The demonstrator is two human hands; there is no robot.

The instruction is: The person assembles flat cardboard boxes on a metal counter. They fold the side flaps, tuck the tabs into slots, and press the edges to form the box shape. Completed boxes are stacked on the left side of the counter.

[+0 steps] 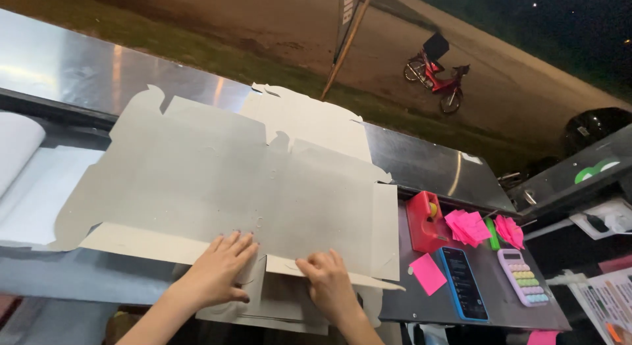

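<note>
I see the flat grey cardboard box blank (224, 187) spread across the steel counter (79, 68), its near edge at my hands. My left hand (220, 269) lies open and flat on the near flap, gripping nothing; my right hand (327, 279) curls over the flap's edge, pinching it. I'd judge a clean fold needs the left hand pressing along the crease.

— What's this person wearing on the arms, from where you stand?

— Nothing I can see. Both forearms are bare up to the bottom edge of view: no sleeves, no watch, no bracelet.

— And the hands?

— No gloves. The bare left hand (220, 269) has dark-painted fingernails. The bare right hand (329, 282) has short nails; whether they're painted too, I can't tell. No rings visible.
</note>
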